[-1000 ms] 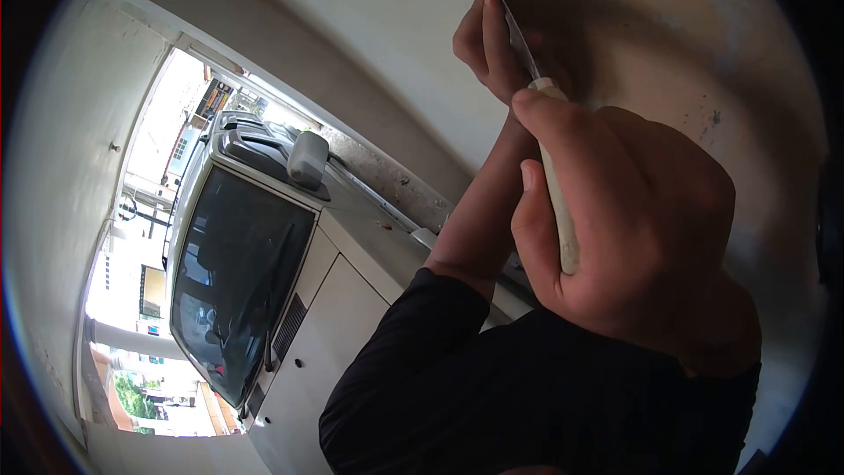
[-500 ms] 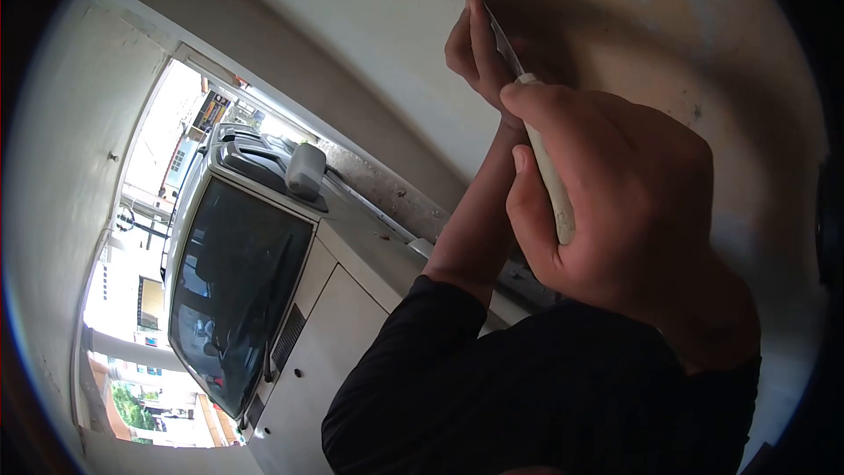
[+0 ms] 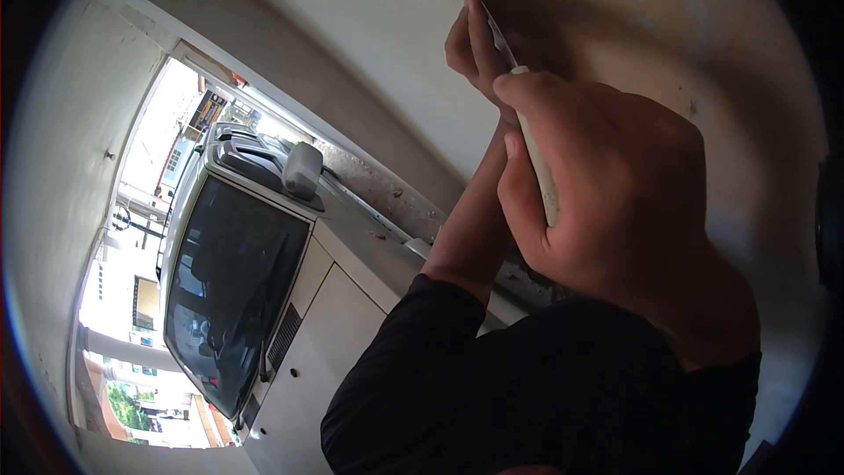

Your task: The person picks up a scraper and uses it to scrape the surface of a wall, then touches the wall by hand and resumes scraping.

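My right hand is wrapped round the pale handle of a putty knife, with the thumb lying along it. The thin metal blade shows nearly edge-on, its tip at the patchy wall. Farther up, my left hand is closed at the blade, its fingers pressed against the metal near the tip. Part of the left hand is hidden behind the blade and the right hand. A dark shadow falls on the wall beside the blade.
A white vehicle with a dark windscreen and a side mirror stands at the left, close to my left arm. A ledge runs along the wall's base. Beyond the vehicle is a bright opening to the outside.
My right hand and the handle have shifted slightly up and left. The left hand and the blade tip stay almost in place.
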Demonstrator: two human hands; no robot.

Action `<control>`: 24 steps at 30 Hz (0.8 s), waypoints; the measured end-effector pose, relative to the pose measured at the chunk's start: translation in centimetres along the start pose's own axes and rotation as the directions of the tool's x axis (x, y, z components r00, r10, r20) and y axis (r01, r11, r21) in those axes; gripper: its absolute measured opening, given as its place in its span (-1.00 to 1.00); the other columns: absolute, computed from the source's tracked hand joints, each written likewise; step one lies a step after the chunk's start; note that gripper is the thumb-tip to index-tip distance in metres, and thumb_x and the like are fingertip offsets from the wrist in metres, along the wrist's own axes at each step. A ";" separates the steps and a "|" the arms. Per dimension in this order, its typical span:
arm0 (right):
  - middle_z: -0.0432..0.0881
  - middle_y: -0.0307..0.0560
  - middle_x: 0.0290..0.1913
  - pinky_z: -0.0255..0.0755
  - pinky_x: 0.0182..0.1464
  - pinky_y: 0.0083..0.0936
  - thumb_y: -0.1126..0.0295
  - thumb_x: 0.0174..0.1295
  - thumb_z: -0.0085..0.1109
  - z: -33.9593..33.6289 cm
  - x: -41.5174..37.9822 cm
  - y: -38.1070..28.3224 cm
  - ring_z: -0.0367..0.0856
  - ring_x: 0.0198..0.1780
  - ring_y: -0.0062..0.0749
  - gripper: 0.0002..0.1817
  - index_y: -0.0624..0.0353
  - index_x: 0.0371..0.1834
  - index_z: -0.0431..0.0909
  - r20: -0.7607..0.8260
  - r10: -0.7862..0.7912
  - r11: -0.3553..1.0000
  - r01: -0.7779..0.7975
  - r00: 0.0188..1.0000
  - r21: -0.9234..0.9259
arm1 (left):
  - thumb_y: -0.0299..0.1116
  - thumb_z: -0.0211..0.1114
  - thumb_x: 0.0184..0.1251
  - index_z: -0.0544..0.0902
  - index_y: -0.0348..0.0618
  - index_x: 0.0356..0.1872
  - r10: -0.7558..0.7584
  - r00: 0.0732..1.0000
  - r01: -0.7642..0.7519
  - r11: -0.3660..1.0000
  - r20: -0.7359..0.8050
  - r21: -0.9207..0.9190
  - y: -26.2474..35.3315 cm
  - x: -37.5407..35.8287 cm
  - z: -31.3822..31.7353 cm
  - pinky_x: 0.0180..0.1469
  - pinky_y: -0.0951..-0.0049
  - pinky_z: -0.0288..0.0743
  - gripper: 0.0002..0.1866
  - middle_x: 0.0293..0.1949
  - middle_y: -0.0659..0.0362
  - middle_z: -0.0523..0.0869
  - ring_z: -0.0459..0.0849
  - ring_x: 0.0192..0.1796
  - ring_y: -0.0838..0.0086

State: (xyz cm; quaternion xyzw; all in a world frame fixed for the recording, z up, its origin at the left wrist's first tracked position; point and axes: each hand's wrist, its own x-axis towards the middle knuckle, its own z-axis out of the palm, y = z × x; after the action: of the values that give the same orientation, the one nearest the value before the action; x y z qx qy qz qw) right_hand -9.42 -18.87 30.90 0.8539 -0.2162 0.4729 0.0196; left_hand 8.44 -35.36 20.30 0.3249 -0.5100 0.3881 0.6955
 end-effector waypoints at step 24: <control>0.81 0.16 -0.08 0.69 -0.08 -0.42 0.57 0.16 0.31 -1.3 -2.3 3.1 0.86 -0.14 -0.07 -0.63 0.39 0.07 0.69 0.014 -0.088 0.994 0.087 0.996 0.073 | -0.35 0.58 0.02 0.79 -0.06 0.17 -0.140 0.980 0.147 0.988 -0.144 0.038 6.3 2.1 -0.4 0.20 0.32 0.31 -0.44 0.09 0.16 0.75 0.64 0.08 0.31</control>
State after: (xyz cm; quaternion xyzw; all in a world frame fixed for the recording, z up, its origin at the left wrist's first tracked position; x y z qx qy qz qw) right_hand -12.75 -20.58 29.20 0.8668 -0.1615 0.4718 0.0075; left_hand 3.53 -31.50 22.54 0.3494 -0.4253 0.3710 0.7479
